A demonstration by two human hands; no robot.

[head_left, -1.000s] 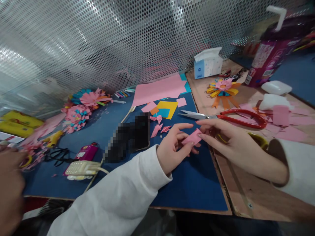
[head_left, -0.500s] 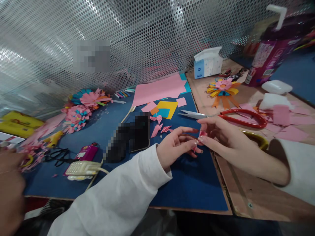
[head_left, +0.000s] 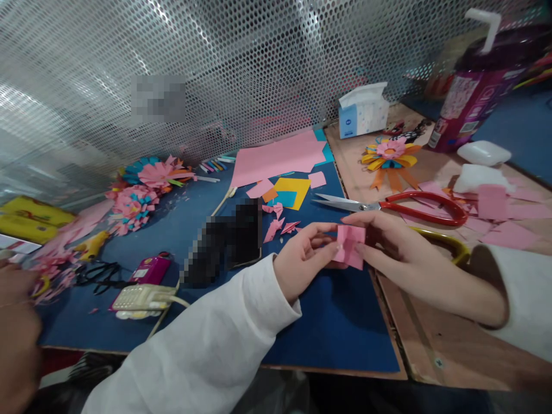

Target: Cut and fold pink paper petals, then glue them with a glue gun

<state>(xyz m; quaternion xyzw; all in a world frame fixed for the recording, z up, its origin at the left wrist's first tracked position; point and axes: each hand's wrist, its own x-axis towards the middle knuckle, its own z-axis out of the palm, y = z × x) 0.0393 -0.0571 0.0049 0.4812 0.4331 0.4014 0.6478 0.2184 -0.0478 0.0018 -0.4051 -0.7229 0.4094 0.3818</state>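
Note:
Between my hands, above the blue table mat, is a small square of pink paper (head_left: 351,244) with crease lines, partly opened out. My left hand (head_left: 308,253) pinches its left side, the thumb on the near face. On the right side, my right hand (head_left: 392,244) grips it between thumb and fingers. Just beyond lie several small folded pink paper pieces (head_left: 275,230). Red-handled scissors (head_left: 422,208) rest behind my right hand, blades pointing left. A yellow ring-shaped thing (head_left: 452,244) is partly hidden by that hand.
Pink sheets (head_left: 278,156) and a yellow square (head_left: 302,187) lie toward the perforated metal screen (head_left: 259,69). A tissue pack (head_left: 363,112), paper rosette (head_left: 390,150) and purple bottle (head_left: 468,103) stand right. Left are paper flowers (head_left: 135,204), a power strip (head_left: 144,298) and another person's hand (head_left: 17,293).
The pink paper has been spread wider and turned to face me; before, it was a narrow folded bit between my fingertips. My hands stay in nearly the same place.

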